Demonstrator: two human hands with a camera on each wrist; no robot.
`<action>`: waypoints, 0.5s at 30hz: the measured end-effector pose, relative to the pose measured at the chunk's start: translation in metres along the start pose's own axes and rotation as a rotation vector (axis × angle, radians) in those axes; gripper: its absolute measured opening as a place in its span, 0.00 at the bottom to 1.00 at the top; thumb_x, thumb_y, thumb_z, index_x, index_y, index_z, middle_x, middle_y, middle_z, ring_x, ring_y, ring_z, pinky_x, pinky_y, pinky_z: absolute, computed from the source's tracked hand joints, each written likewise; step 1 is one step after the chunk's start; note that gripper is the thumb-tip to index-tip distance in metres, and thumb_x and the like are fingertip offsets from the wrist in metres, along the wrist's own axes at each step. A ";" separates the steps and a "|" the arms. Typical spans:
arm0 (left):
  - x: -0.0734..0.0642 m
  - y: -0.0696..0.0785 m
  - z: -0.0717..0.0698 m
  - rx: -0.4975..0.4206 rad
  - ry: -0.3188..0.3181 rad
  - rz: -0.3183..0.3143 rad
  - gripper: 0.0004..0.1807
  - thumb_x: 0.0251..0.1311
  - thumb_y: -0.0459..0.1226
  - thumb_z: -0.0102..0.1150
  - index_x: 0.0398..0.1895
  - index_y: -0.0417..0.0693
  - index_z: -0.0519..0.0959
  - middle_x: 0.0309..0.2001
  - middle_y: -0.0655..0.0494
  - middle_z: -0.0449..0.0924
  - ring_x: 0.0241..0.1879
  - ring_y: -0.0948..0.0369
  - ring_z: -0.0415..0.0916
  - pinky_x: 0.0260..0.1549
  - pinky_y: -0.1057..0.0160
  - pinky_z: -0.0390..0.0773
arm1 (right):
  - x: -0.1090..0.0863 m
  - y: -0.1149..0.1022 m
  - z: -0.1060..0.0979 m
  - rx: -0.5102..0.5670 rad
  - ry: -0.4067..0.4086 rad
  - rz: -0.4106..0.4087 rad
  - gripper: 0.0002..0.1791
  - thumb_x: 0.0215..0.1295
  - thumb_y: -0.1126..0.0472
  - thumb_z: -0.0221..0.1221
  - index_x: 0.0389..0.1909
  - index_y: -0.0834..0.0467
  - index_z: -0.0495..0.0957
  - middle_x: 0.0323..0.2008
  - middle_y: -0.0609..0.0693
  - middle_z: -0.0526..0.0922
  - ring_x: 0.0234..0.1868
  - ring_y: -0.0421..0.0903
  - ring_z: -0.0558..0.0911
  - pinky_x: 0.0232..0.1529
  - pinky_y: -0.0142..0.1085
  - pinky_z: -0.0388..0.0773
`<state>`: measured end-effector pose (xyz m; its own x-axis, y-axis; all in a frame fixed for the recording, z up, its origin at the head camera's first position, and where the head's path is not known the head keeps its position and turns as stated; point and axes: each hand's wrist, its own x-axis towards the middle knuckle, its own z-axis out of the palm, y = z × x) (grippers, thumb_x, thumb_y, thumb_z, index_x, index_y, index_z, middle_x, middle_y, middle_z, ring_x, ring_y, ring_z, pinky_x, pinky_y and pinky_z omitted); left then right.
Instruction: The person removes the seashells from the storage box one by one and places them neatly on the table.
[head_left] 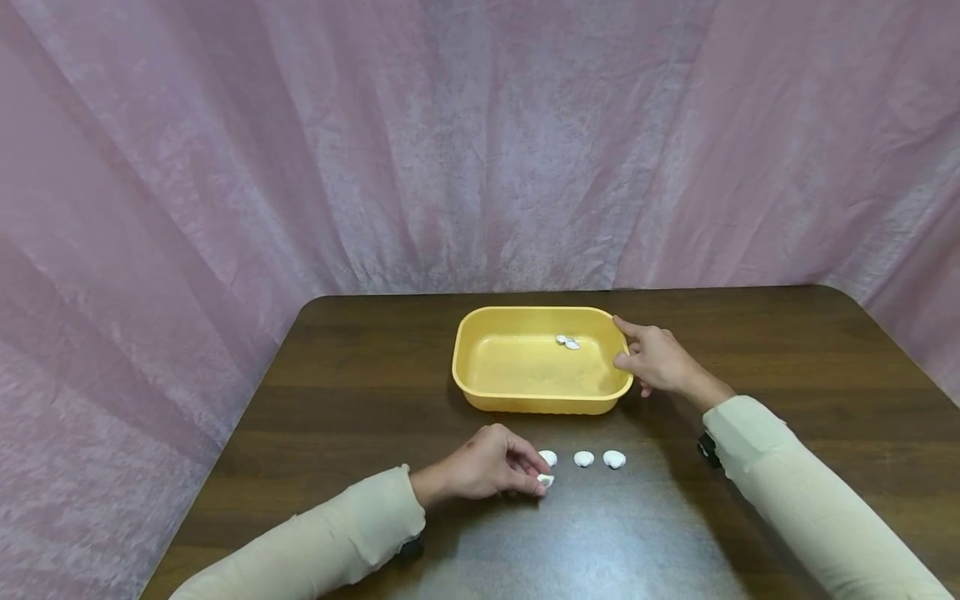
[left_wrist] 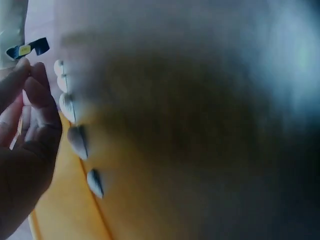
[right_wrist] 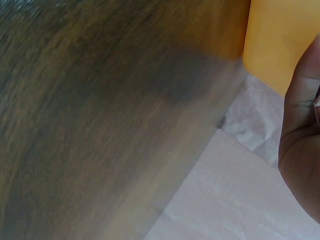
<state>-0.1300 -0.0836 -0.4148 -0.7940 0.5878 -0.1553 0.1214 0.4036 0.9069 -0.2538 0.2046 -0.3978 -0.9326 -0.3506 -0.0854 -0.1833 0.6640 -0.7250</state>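
Observation:
My left hand (head_left: 497, 463) pinches a small white seashell (head_left: 546, 481) between thumb and fingertips, just above the table. Right beside those fingers lies a ribbed white shell (head_left: 548, 458), with two others to its right, a middle shell (head_left: 583, 459) and an end shell (head_left: 614, 460). The left wrist view shows several shells (left_wrist: 67, 107) in a row past the hand (left_wrist: 30, 135); part of this row is hidden by the hand in the head view. My right hand (head_left: 660, 360) grips the right rim of a yellow plastic tub (head_left: 543, 403), thumb toward the inside. A few white shells (head_left: 572, 343) lie in the tub.
The tub stands near the far side of a dark wooden table (head_left: 360, 400) with rounded corners. Behind the table hangs a pink curtain (head_left: 480, 150). Dark bands show at both sleeve cuffs.

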 end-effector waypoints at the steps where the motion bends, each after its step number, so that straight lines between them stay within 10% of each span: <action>1: 0.000 0.000 0.001 0.017 0.002 -0.010 0.06 0.49 0.28 0.76 0.32 0.41 0.89 0.24 0.61 0.83 0.24 0.70 0.76 0.21 0.74 0.74 | 0.000 0.000 0.000 0.001 0.000 -0.001 0.43 0.58 0.69 0.54 0.77 0.66 0.52 0.13 0.49 0.73 0.10 0.45 0.74 0.18 0.47 0.81; 15: 0.004 0.003 0.012 0.064 0.005 -0.106 0.03 0.57 0.26 0.69 0.30 0.41 0.87 0.19 0.58 0.83 0.19 0.66 0.79 0.18 0.69 0.78 | 0.000 0.001 0.001 0.010 -0.004 0.007 0.43 0.59 0.69 0.53 0.77 0.65 0.51 0.13 0.49 0.72 0.10 0.45 0.73 0.18 0.46 0.81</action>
<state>-0.1254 -0.0714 -0.4172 -0.8074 0.5360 -0.2466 0.0746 0.5073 0.8585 -0.2538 0.2048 -0.3989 -0.9326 -0.3489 -0.0928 -0.1740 0.6597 -0.7311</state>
